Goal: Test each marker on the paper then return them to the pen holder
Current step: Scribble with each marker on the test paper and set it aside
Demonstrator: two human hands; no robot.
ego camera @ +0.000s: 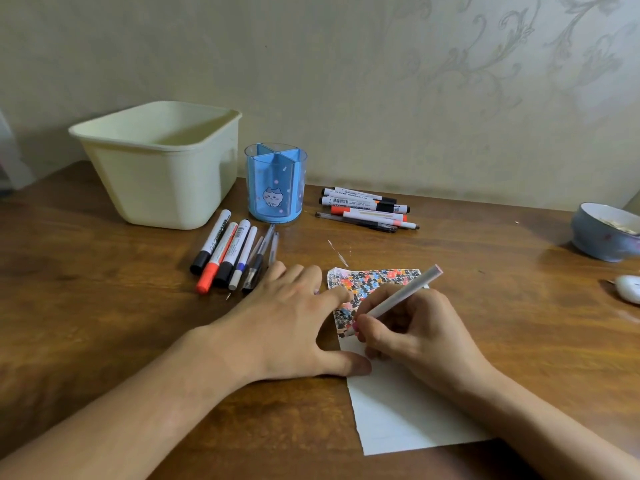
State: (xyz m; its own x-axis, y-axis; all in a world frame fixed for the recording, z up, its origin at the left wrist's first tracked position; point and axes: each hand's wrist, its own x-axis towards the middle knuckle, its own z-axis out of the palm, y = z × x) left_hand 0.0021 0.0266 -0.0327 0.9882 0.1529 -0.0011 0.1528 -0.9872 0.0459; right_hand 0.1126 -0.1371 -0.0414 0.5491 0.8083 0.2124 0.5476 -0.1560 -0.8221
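Flanking pen holder (pixel 275 183), tub (pixel 159 161), loose markers (pixel 363 209)

We record both forearms bare from the lower frame edge to the wrists; no sleeve or cuff shows anywhere in view. Left hand (pixel 287 320): we see no ring, watch, band or glove on it, and the knuckles and tendons stand out plainly on its back. Right hand (pixel 412 327): likewise bare, with nothing worn at the wrist. Where fingertips show, we note the nails are short and unpainted. We find no marks, tattoos or plasters on either forearm. We cannot see anything of the person above the forearms.
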